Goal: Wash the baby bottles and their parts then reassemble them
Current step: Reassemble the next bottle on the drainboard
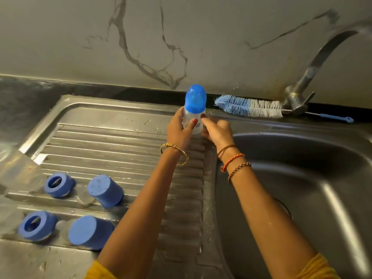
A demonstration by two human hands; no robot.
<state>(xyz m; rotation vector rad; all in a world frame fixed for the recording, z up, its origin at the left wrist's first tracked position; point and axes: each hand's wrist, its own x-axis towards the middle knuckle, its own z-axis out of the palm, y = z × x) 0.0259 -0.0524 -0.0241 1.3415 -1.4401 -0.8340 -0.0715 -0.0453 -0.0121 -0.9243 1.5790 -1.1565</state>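
On the ribbed drainboard (pixel 112 141), which I take as my landmark, I see four blue parts grouped at its near-left corner: a blue collar ring (pixel 58 184) with its hole facing up, just right of it a blue cap (pixel 105 190) lying tilted, and nearer me a second collar ring (pixel 36 225) beside a second blue cap (pixel 90 232). Something clear sits between the rings and caps, but I cannot tell what it is. At the drainboard's far-right corner, my left hand (pixel 180 130) grips the clear body of an assembled baby bottle (pixel 194 109), thumb curled across the front; the bottle stands upright with its blue domed cap on top. My right hand (pixel 216 131) holds the same bottle from the other side, fingertips pinching the body near its printed label. Whether the bottle's base touches the steel I cannot tell. Right of the drainboard, along the back ledge, lies a blue-and-white bottle brush (pixel 249 106), bristles pointing toward the bottle, its thin handle running behind the tap (pixel 300 97). The sink basin (pixel 302 178) opens directly right of the drainboard, under my right forearm.
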